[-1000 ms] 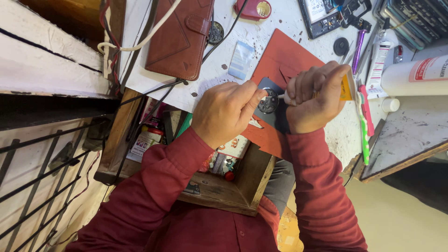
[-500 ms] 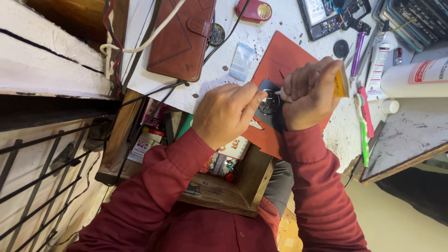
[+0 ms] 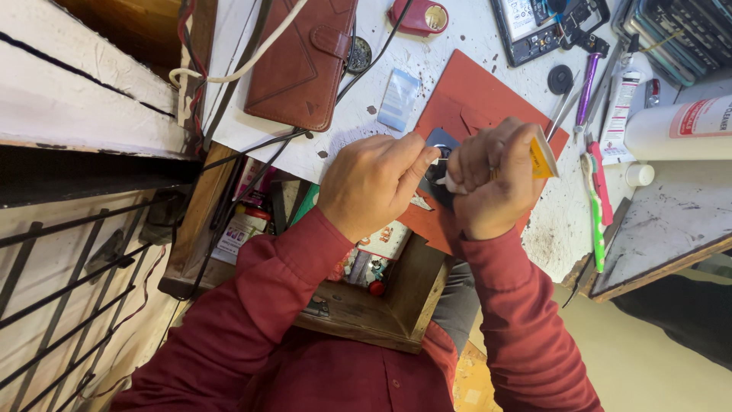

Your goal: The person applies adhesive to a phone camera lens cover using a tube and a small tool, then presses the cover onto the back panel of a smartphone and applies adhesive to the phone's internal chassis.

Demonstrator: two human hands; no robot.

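Wooden drawer [image 3: 381, 305] sits open nearest, under red sleeves. Above it the left hand [image 3: 371, 183] pinches its grip on a small dark part [image 3: 441, 141] over the red mat [image 3: 473, 103], while the right hand [image 3: 496, 179] is fisted around a yellow tube [image 3: 543, 156] (nozzle touching the part). Farther off on the table [image 3: 473, 38] lies a brown leather case [image 3: 301, 61].

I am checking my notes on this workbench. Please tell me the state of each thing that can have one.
Yellow tube: held in right hand, tip hidden.
Left hand: fingers pinched at a small dark part, grip closed.
Brown wallet case: closed, lying flat.
Wooden drawer: pulled open, items inside.
Dismantled phone: back off, insides showing.
White bottle: lying on its side.
Green toothbrush: lying flat, untouched.
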